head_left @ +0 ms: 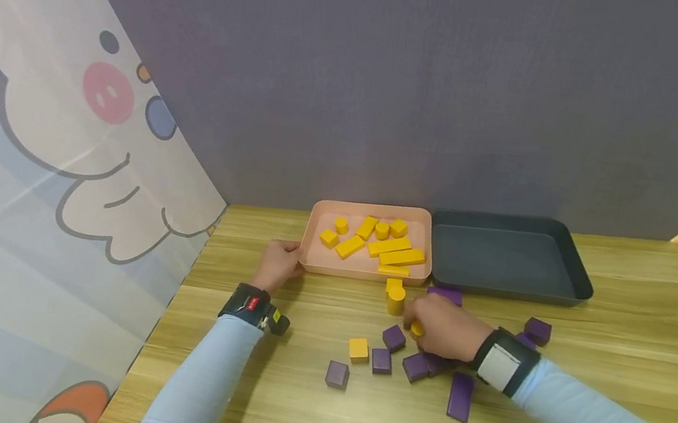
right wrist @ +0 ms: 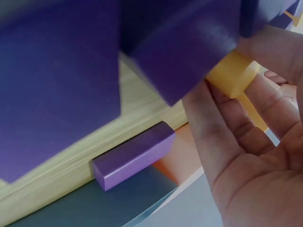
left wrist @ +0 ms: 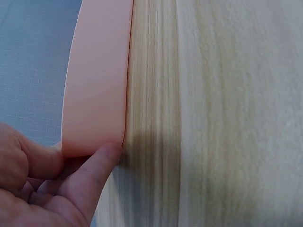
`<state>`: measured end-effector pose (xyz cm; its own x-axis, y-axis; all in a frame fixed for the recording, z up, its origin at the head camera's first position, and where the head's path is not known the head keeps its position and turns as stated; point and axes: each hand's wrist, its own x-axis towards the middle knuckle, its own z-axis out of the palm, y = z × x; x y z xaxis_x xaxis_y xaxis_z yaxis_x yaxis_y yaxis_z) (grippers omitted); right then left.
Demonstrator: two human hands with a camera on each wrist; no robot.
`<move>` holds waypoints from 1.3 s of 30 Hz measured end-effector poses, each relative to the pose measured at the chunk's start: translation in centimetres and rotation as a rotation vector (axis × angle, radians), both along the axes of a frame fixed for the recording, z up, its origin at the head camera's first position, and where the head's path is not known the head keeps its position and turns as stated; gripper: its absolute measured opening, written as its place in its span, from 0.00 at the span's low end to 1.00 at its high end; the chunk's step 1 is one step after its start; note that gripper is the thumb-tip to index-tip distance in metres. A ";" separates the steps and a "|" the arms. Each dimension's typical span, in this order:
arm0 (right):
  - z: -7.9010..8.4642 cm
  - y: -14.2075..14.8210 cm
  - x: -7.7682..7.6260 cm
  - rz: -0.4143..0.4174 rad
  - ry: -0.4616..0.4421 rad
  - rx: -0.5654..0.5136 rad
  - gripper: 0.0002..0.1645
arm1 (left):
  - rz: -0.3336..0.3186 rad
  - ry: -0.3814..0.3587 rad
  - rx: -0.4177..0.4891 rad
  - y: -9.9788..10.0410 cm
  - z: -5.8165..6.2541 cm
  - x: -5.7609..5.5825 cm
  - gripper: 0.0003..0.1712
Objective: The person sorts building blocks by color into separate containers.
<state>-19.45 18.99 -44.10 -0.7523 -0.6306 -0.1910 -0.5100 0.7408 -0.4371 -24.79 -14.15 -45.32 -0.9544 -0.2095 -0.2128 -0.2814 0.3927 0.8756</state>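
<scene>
In the head view my left hand (head_left: 277, 266) holds the left front corner of a pink tray (head_left: 372, 211). Up close, thumb and fingers are bent about the tray's corner (left wrist: 94, 118). The tray carries several yellow blocks (head_left: 389, 247), some long, some short. Right of it, low over the table, my right hand (head_left: 447, 326) pinches a small yellow block (right wrist: 232, 75) between its fingers. A yellow cylinder (head_left: 396, 300) stands just left of that hand. Purple blocks (right wrist: 201, 52) crowd around its fingertips, and a purple bar (right wrist: 135, 155) lies beside the trays.
A dark tray (head_left: 505, 256) stands against the pink tray's right side, by a grey wall (head_left: 398, 88). A yellow cube (head_left: 358, 350) and several purple blocks (head_left: 382, 361) lie on the wooden table (head_left: 641, 319). More purple blocks (head_left: 537, 331) sit behind the right wrist.
</scene>
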 end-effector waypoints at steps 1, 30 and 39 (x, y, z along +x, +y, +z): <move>0.0 0.1 0.0 0.002 0.004 0.000 0.13 | 0.002 -0.001 0.000 0.0 0.0 0.0 0.24; 8.1 -0.7 -8.5 -0.181 0.168 -0.043 0.19 | 0.007 0.063 -0.073 -0.7 0.0 -0.1 0.20; 6.1 -1.1 -12.2 -0.230 0.171 -0.048 0.21 | -0.015 0.087 -0.079 -0.4 -0.4 0.2 0.19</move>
<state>-31.69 17.90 -37.98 -0.8954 -0.4447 -0.0236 -0.3999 0.8263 -0.3966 -24.63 -14.58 -45.72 -0.9717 -0.2076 -0.1127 -0.1993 0.4648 0.8627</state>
